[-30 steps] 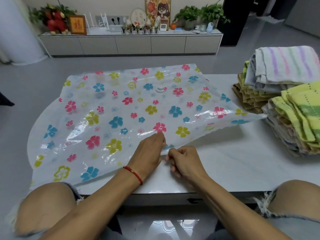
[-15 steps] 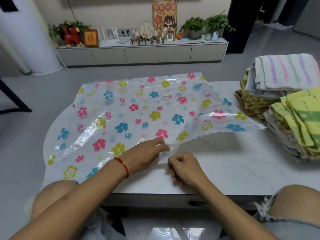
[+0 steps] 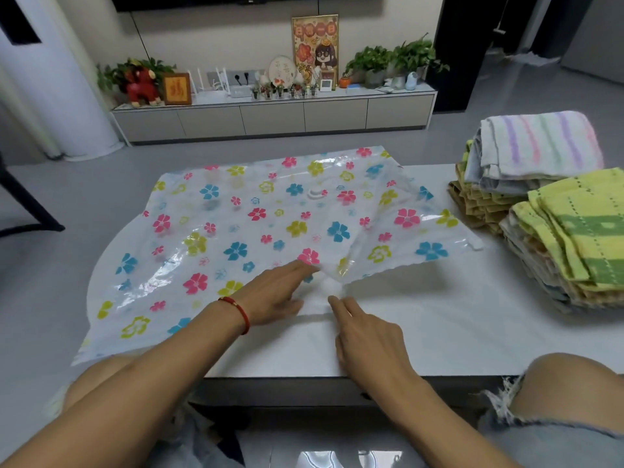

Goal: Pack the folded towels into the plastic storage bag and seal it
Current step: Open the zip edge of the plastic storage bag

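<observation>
Left hand (image 3: 277, 293) lies flat at the centre of the frame, fingers stretched out and slipped at the near edge of the plastic storage bag (image 3: 236, 238), its grip released and palm down on the film. Right hand (image 3: 366, 336) sits just beside it, lower centre, fingers curled with the tips pressing the bag's pale lower edge to the surface (image 3: 422, 332); whether that grip actually pinches the film, I cannot tell. A red bracelet (image 3: 238, 312) circles the left wrist. Between the 2 hands the top layer of the bag lifts away, rising to the right in a raised flap with a wavy edge and casting a shadow on the white surface. The bag itself spreads across the middle and left of the frame, clear film printed with pink, blue and yellow flowers, a small round valve (image 3: 315, 193) near its far side, its left part hanging past the surface's edge. At the right of the frame, well apart from the hands, stand the folded towels (image 3: 553, 211): a striped pastel one on top at the back, yellow-green ones in front. Bare knees show at both lower corners.
</observation>
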